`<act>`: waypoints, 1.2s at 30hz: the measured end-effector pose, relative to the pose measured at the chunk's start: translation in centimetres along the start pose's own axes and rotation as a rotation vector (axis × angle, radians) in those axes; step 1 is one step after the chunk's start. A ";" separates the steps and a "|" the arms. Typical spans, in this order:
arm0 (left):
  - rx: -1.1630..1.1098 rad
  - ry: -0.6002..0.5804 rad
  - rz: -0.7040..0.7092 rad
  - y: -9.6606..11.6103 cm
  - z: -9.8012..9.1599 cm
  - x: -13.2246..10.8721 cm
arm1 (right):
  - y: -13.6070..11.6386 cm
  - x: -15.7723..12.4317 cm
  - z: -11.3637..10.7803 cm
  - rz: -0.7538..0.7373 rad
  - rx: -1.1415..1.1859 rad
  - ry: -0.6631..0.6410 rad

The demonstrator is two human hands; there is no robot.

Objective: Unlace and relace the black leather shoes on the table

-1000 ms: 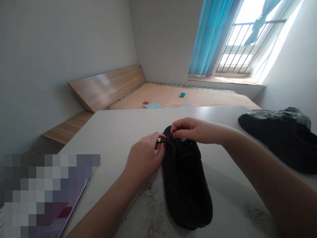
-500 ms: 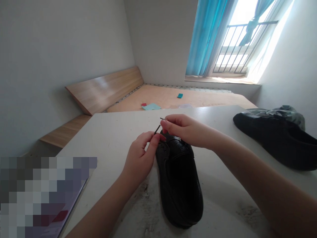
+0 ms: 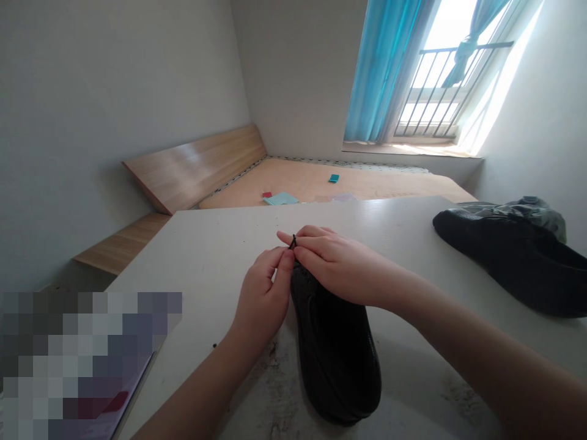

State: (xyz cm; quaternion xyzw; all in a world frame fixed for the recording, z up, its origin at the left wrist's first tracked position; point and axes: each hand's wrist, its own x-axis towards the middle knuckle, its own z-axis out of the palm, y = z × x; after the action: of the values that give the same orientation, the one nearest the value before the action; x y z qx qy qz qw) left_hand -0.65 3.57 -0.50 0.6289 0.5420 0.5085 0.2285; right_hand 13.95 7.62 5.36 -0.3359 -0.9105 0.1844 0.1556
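Purple sheet thing: flat purple item at the near left, mostly lost under blurry blocks.
Headboard: wooden headboard at the far left, beside the peach mattress.
Mattress bits: small red piece, pale blue-green piece, then a teal one.
Left hand: left hand has thumb and fingers pinched on the black lace, right at the toe end.
Shoe: black shoe sits on the white table, opening up, heel near, toe far and mostly covered by hands.
Right hand: right hand reaches over the toe, thumb and fingers at the lace; can't tell whether it's actually gripping.
Curtain: blue curtain, far right, by the barred window.
Other shoe: second dark shoe on the right, well apart, crumpled grey stuff just behind.
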 end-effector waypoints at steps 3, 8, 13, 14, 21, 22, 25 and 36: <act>-0.144 -0.001 -0.067 -0.2 0.1 0.2 | 0.0 -0.1 0.4 -0.054 -0.061 -0.004; -0.405 -0.048 -0.189 -0.9 0.7 0.2 | 0.1 -0.2 0.4 -0.004 -0.090 -0.018; -0.437 -0.048 -0.199 -0.5 1.1 -0.1 | 1.0 0.3 -0.5 0.058 0.393 -0.131; -0.408 -0.049 -0.177 -0.4 1.0 -0.1 | 1.2 0.4 -0.7 0.064 0.490 -0.161; -0.275 -0.064 -0.091 0.2 0.8 -0.2 | 1.5 0.8 -0.5 0.117 0.747 -0.175; -0.275 -0.066 -0.087 0.3 0.8 -0.2 | 1.6 0.8 -0.3 0.101 0.752 -0.147; -0.286 -0.074 -0.077 0.5 0.9 -0.1 | 1.6 1.0 0.0 0.067 0.741 -0.052; 0.580 -0.161 -0.068 -2.4 -1.4 2.8 | 0.5 1.0 -1.3 0.185 1.083 0.211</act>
State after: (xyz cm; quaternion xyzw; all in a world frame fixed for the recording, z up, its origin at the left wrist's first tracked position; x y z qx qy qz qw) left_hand -3.25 6.47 -0.86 0.6877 0.6654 0.2732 0.0982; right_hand 14.07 8.91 6.46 -0.3032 -0.6319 0.6040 0.3795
